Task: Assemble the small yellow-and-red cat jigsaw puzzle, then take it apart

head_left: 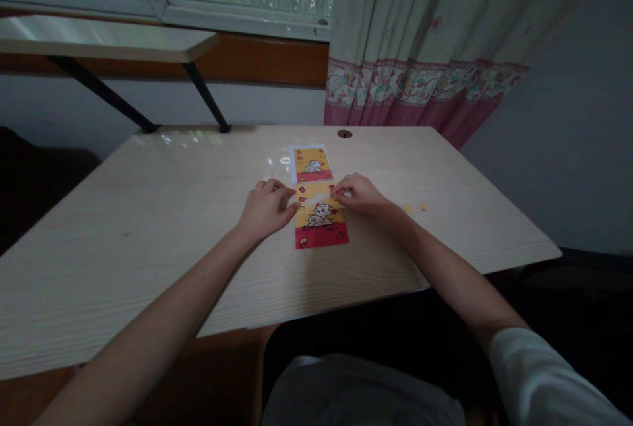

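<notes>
A yellow and red picture sheet (321, 231) with a white cartoon animal lies flat on the table in front of me. A paler patch shows across its upper part. My left hand (267, 208) rests at its left edge, thumb and index finger apart and touching the border. At the upper right edge, the fingertips of my right hand (356, 194) are pinched together over the sheet; whatever they hold is too small to make out. Just beyond lies a smaller card (312, 161) with a similar picture and a white margin.
Two small yellow pieces (423, 207) lie on the wooden table (198, 208) beside my right forearm. A raised shelf (113, 40) on black supports stands at the back left. A round cable hole (345, 134) sits near the back edge, before a curtain (395, 37).
</notes>
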Available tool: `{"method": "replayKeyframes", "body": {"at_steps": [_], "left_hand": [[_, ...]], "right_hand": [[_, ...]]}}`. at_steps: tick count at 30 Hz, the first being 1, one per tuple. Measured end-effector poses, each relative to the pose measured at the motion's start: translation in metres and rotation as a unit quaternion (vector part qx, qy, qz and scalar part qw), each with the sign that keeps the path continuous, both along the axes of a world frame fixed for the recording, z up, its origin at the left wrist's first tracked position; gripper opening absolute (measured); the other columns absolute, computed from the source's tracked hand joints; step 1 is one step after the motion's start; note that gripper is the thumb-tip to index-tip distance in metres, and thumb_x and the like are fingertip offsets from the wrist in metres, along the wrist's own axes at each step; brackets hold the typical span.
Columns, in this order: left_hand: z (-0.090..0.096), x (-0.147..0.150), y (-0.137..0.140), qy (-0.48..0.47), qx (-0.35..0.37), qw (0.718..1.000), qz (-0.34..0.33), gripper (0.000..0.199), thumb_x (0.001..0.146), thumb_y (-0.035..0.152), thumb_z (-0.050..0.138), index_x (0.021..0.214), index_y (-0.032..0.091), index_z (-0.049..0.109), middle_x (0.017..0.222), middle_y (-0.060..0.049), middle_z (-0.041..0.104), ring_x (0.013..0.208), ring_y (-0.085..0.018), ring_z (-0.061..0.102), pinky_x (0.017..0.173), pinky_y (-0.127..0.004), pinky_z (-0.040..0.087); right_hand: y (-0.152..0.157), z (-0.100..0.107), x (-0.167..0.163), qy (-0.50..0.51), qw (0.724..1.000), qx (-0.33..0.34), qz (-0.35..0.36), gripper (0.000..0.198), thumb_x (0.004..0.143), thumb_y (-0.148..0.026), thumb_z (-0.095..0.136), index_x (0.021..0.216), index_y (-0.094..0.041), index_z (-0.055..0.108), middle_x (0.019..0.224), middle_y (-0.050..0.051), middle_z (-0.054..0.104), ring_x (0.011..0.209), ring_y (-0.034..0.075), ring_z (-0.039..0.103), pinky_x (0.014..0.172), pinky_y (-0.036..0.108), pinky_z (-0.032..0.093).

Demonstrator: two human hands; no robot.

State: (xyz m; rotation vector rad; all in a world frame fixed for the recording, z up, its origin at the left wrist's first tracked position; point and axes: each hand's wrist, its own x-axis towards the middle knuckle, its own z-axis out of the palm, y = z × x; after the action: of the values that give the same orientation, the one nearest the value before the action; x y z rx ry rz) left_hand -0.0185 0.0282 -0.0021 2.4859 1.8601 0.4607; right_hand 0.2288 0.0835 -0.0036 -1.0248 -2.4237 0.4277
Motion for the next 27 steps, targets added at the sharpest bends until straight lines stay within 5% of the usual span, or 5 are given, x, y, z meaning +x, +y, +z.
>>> {"method": "replayKeyframes", "body": {"at_steps": [7, 14, 20, 27], "left_hand": [[0.001, 0.001, 0.0, -0.002, -0.01, 1.0, 0.005, 0.041, 0.081, 0.047, 0.047, 0.108, 0.021, 0.063, 0.102, -0.009, 0.054, 0.095, -0.027, 0.047, 0.082, -0.039, 0.039], [0.0, -0.001, 0.0, -0.006, -0.006, 1.0, 0.0, 0.042, 0.081, 0.048, 0.047, 0.109, 0.02, 0.063, 0.102, -0.01, 0.054, 0.094, -0.026, 0.047, 0.081, -0.04, 0.039], [0.0, -0.001, 0.0, -0.006, -0.006, 1.0, 0.0, 0.042, 0.081, 0.048, 0.047, 0.109, 0.021, 0.063, 0.103, -0.01, 0.055, 0.096, -0.027, 0.047, 0.081, -0.041, 0.039], [0.001, 0.0, -0.001, 0.011, -0.003, 1.0, 0.004, 0.042, 0.082, 0.047, 0.045, 0.109, 0.02, 0.063, 0.104, -0.01, 0.055, 0.095, -0.028, 0.048, 0.079, -0.04, 0.04]], "right_hand": [[-0.007, 0.007, 0.0, -0.105, 0.993, -0.014, 0.054, 0.016, 0.081, -0.027, 0.056, 0.086, -0.021, 0.07, 0.086, 0.004, 0.067, 0.084, 0.016, 0.055, 0.08, 0.029, 0.036], [-0.005, 0.026, 0.014, -0.077, 0.994, -0.073, 0.025, 0.021, 0.081, -0.025, 0.052, 0.092, -0.019, 0.069, 0.088, 0.004, 0.067, 0.078, 0.013, 0.056, 0.073, 0.025, 0.039], [0.009, 0.053, 0.073, -0.045, 0.987, -0.148, -0.052, 0.029, 0.079, -0.033, 0.051, 0.093, -0.015, 0.069, 0.081, 0.005, 0.067, 0.07, 0.014, 0.054, 0.064, 0.025, 0.04], [0.007, 0.043, 0.154, -0.103, 0.954, -0.253, -0.121, 0.037, 0.073, -0.045, 0.055, 0.091, -0.014, 0.066, 0.076, 0.006, 0.065, 0.065, 0.014, 0.053, 0.061, 0.026, 0.041]]}}
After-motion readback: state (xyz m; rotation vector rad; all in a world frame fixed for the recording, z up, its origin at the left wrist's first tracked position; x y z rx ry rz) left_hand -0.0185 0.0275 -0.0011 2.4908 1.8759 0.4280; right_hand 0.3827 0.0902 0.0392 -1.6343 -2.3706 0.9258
